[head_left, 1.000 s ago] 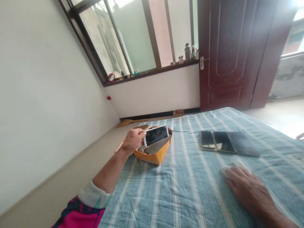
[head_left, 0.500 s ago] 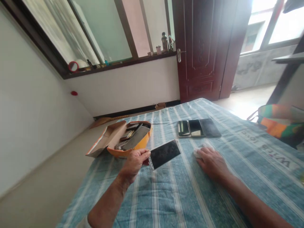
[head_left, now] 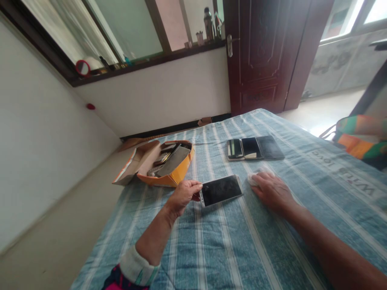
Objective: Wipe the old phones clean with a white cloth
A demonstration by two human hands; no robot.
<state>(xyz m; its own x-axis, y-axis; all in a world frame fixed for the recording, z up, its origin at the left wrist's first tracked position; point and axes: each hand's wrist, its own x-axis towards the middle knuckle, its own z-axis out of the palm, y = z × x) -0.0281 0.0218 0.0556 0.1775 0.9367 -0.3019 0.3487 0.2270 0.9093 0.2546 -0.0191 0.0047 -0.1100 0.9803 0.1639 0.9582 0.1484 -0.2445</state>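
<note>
My left hand [head_left: 183, 196] pinches one end of a white-framed smartphone [head_left: 222, 190] between thumb and fingers, its dark screen facing up. The phone is slightly tilted above the striped bed cover [head_left: 208, 249]. To the right, my right hand [head_left: 272, 189] is closed over a crumpled white cloth or tissue [head_left: 251, 178] resting on the cover. Beyond that hand lie three phones side by side: a small one [head_left: 235, 149], a middle one [head_left: 251, 148] and a larger dark one [head_left: 270, 147]. Left of the held phone sits an open orange box [head_left: 181, 171] filled with phones and other pieces.
A dark red door [head_left: 263, 56] stands behind the bed. The window ledge [head_left: 151, 64] carries a bottle [head_left: 208, 25], a round red mirror [head_left: 82, 68] and small items. A colourful bag [head_left: 363, 137] lies at the right.
My left hand has brought the phone rightward, closer to my right hand, and it lies more level. My right hand keeps its hold on the white cloth. The camera view has tipped down slightly.
</note>
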